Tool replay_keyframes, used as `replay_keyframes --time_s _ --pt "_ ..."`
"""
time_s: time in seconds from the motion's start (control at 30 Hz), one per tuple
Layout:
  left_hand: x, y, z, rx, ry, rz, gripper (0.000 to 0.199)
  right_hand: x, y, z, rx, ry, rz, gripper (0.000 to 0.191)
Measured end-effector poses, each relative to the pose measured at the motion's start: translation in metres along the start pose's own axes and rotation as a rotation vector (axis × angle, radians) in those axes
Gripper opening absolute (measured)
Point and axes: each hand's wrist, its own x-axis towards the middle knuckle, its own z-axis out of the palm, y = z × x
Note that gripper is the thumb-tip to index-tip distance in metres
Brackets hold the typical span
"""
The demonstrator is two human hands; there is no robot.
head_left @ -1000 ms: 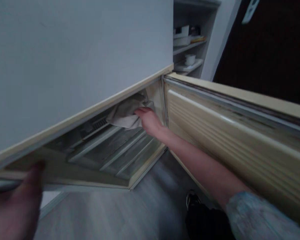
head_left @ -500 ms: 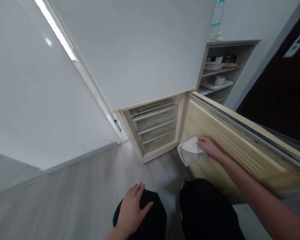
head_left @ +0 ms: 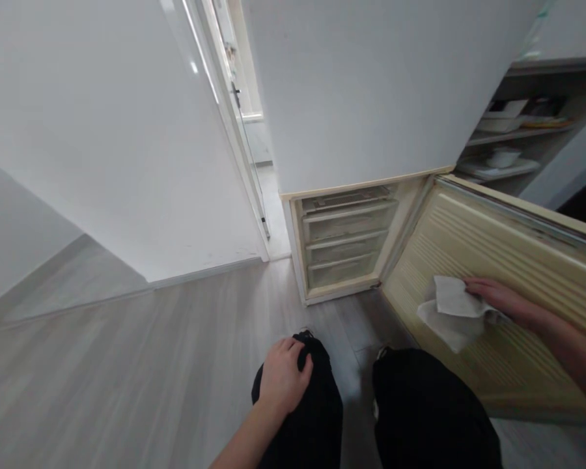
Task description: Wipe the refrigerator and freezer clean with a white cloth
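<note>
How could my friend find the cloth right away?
Find the big yellowish door standing open right of the stacked drawers. In front of its ridged inside is the right hand, holding the cloth: whitish, floppy and creased, unlike the stiff door behind it.

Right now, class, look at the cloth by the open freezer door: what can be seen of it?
The cloth is off-white and plain, and looks like thin, soft fabric. It is loosely folded, with one layer overlapping another and a lower corner pointing down. The right hand grips it along its right side. It lies in front of the ribbed, cream inner face of the freezer door; whether it touches that face is unclear.
</note>
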Motion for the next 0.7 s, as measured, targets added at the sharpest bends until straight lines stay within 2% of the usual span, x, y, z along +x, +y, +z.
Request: replay_keyframes --time_s 0.07,0.17,0.27,0.37,0.43,0.5,0.57,0.63,0.7 --pt "0.005 -0.007 0.003 -0.058 0.007 0.01 0.028 -0.002 0.0 -0.004 0.015 -0.021 0.021 0.022" --pt "0.013 -0.017 0.009 -0.141 0.007 0.023 0.032 -0.002 -0.004 -0.005 -0.076 0.035 -0.04 0.03" --pt "0.019 -0.021 0.017 -0.158 0.03 0.065 0.034 0.004 -0.008 -0.005 -0.313 0.139 -0.129 0.034" --pt "0.024 -0.02 0.024 -0.134 0.116 0.139 0.033 0.014 -0.013 -0.003 -0.619 0.293 -0.207 0.041" --pt "0.026 -0.018 0.029 -0.096 0.181 0.207 0.031 0.02 -0.019 0.005 -0.722 0.323 -0.252 0.046" --pt "0.029 -0.016 0.034 -0.05 0.236 0.288 0.027 0.026 -0.03 0.025 -0.742 0.286 -0.293 0.043" --pt "0.033 -0.015 0.04 -0.005 0.263 0.365 0.023 0.032 -0.048 0.055 -0.728 0.238 -0.343 0.036" --pt "0.036 -0.016 0.045 0.024 0.261 0.433 0.019 0.04 -0.073 0.089 -0.701 0.199 -0.414 0.032" --pt "0.038 -0.021 0.05 0.041 0.261 0.484 0.017 0.051 -0.103 0.123 -0.705 0.184 -0.514 0.037"
